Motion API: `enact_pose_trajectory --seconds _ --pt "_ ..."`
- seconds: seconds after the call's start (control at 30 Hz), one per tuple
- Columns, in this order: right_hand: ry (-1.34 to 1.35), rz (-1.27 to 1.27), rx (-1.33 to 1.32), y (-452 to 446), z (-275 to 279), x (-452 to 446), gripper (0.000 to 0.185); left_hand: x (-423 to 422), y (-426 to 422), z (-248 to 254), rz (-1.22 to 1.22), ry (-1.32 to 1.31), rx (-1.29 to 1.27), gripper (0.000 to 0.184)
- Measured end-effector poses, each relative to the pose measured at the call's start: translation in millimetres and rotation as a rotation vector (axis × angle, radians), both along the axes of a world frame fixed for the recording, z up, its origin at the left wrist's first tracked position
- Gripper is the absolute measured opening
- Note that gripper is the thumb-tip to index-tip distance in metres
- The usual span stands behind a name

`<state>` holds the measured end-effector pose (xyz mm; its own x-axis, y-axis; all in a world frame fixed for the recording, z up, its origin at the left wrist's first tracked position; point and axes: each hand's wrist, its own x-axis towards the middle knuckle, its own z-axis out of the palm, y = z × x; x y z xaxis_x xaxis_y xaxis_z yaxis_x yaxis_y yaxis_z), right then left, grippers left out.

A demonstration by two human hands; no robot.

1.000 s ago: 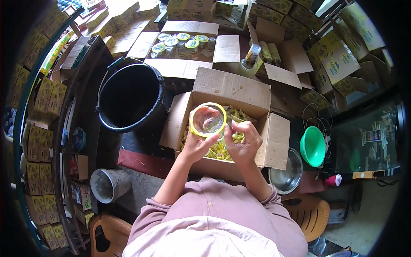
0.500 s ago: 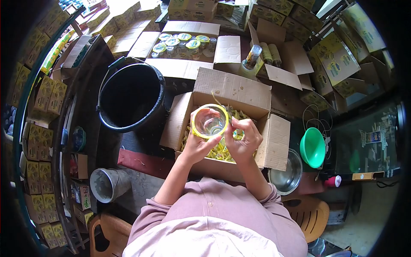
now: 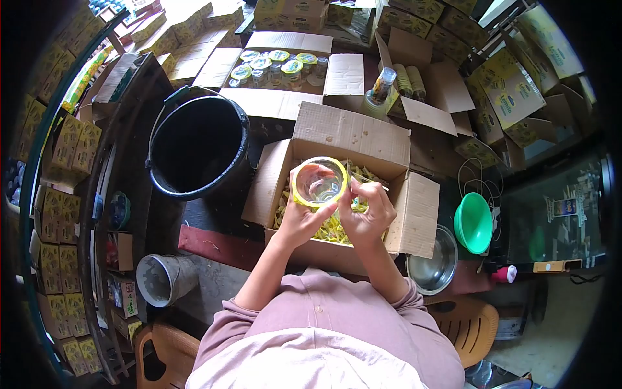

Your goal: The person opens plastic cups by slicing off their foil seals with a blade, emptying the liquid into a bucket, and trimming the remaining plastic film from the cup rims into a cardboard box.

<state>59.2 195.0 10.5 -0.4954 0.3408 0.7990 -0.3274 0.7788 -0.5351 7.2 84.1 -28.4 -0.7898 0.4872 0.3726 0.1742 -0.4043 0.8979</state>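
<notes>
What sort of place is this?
Probably a small packing workshop: yellow printed cartons stacked around, a box of lidded containers, and yellow scraps in the carton below the hands.

Daylight glares white from the top left and top right, blowing out the corners, while the black bucket (image 3: 199, 146) sinks into shadow and fisheye distortion bends the darkened edges.
</notes>
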Motion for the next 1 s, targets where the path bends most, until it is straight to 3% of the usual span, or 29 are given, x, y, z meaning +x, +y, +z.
enact_pose_trajectory --seconds 0.37,0.67,1.0 --pt "-0.019 0.033 -0.007 7.8 -4.1 -2.5 0.021 0.7 -5.4 6.8 0.009 0.076 -0.116 0.061" --pt "-0.055 0.05 -0.134 6.9 -7.9 9.7 0.015 -1.7 -5.1 4.4 -0.132 -0.149 0.057 0.058" --pt "-0.065 0.073 -0.111 5.5 -2.2 9.0 0.016 2.1 -1.6 2.5 -0.13 -0.151 0.085 0.057"
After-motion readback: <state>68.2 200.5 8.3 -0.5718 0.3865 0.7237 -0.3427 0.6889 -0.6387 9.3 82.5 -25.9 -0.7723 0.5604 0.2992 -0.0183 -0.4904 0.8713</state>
